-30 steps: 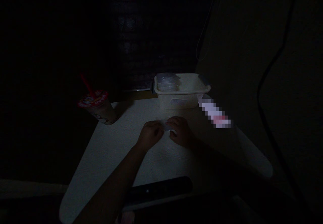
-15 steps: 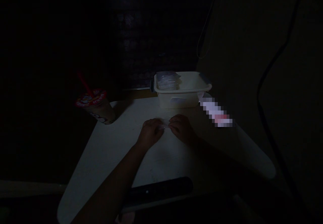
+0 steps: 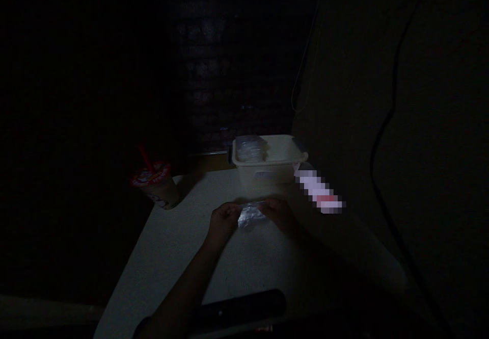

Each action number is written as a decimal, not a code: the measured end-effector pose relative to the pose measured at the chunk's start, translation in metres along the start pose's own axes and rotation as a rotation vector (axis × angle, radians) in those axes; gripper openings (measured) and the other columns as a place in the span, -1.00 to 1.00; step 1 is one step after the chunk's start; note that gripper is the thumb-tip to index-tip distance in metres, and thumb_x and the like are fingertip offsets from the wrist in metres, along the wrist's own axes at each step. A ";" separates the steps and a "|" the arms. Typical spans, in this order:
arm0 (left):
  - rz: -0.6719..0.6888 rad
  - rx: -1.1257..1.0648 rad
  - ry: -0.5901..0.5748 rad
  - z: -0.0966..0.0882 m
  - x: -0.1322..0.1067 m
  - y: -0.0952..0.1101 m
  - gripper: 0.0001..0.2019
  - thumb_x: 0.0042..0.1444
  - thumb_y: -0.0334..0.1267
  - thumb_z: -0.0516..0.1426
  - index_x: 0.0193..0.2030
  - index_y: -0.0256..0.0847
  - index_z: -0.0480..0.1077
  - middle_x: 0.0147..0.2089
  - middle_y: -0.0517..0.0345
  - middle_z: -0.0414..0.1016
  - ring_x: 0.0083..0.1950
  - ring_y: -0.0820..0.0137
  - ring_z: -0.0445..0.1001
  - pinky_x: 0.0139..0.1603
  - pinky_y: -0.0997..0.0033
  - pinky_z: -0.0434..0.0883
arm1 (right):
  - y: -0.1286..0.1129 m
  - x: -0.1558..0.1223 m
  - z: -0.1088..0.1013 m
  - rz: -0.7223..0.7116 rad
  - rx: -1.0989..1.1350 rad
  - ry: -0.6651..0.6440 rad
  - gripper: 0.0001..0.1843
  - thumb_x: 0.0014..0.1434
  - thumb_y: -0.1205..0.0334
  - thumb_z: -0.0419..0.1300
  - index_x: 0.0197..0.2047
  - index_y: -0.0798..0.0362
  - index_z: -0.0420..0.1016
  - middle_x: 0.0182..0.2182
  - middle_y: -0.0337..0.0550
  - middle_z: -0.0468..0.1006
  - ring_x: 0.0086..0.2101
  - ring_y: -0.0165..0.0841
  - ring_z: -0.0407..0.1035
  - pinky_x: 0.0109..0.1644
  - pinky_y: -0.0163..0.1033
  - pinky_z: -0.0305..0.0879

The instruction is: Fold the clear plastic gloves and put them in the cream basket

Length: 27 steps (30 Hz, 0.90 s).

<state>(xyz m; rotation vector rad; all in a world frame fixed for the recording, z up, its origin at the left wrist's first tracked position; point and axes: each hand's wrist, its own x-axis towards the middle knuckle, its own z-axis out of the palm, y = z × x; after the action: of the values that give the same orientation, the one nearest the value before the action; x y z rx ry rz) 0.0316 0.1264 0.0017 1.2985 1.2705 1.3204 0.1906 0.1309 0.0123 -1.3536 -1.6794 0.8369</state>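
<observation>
Between my two hands a clear plastic bag [image 3: 252, 216] is stretched, its crinkled surface catching the light above the white table [image 3: 175, 242]. My left hand [image 3: 224, 220] is closed on the bag's left end. At the opposite end my right hand [image 3: 280, 214] pinches it by the upper corner. Beyond my hands stands a cream plastic bin [image 3: 263, 176] with dark handles. A stack of clear plastic bags [image 3: 250, 149] fills its left part. The scene is very dark, so the fingertips are hard to make out.
A drink cup [image 3: 162, 194] with a red printed lid and red straw stands at the table's left edge. Right of the bin lies a blurred-out pinkish-white item [image 3: 319, 191]. A dark slot [image 3: 244, 309] runs along the near edge. A black cable [image 3: 372, 160] hangs on the right.
The bag, low and flattened between my hands before, now shows a wider shiny face. My hands have spread slightly apart. The whole view has shifted, with the bin lower in the picture.
</observation>
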 end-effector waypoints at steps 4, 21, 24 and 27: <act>0.019 -0.070 0.025 0.004 0.006 0.029 -0.89 -0.23 -0.27 0.10 -0.58 -0.28 0.32 -0.70 0.32 0.26 -0.66 0.57 0.22 -0.65 0.59 0.17 | -0.024 0.007 -0.018 -0.023 0.013 0.017 -0.72 -0.13 0.14 0.05 -0.74 0.09 0.20 -0.77 -0.35 0.14 -0.66 -0.52 0.08 -0.60 -0.39 -0.04; 0.378 0.345 0.058 -0.010 0.141 0.115 -0.77 -0.03 -0.26 -0.02 -0.25 -0.30 0.34 -0.20 -0.01 0.43 -0.16 0.32 0.40 -0.14 0.32 0.31 | -0.088 0.195 -0.086 0.009 0.251 0.189 -0.79 -0.35 0.28 0.15 -0.83 0.11 0.18 -0.85 -0.39 0.13 -0.74 -0.58 0.02 -0.65 -0.39 -0.04; 0.404 0.474 -0.005 -0.006 0.162 0.108 -0.73 0.02 -0.32 -0.08 -0.18 -0.31 0.32 -0.10 -0.06 0.39 -0.06 0.29 0.34 -0.04 0.25 0.24 | -0.075 0.207 -0.073 0.021 0.179 0.136 -0.76 -0.38 0.33 0.16 -0.86 0.11 0.15 -0.87 -0.39 0.12 -0.75 -0.58 0.02 -0.66 -0.39 -0.04; 0.442 0.595 -0.118 0.000 0.175 0.102 -0.70 0.05 -0.36 -0.13 -0.12 -0.30 0.29 -0.04 -0.03 0.35 -0.02 0.33 0.31 -0.02 0.29 0.21 | -0.060 0.216 -0.062 0.026 0.076 0.116 -0.76 -0.35 0.35 0.16 -0.85 0.12 0.16 -0.86 -0.38 0.15 -0.74 -0.55 0.08 -0.65 -0.39 0.02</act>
<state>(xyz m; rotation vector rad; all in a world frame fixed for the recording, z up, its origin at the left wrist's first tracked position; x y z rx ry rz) 0.0246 0.2892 0.1227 2.1390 1.3973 1.1627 0.1965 0.3303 0.1319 -1.3482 -1.5296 0.8135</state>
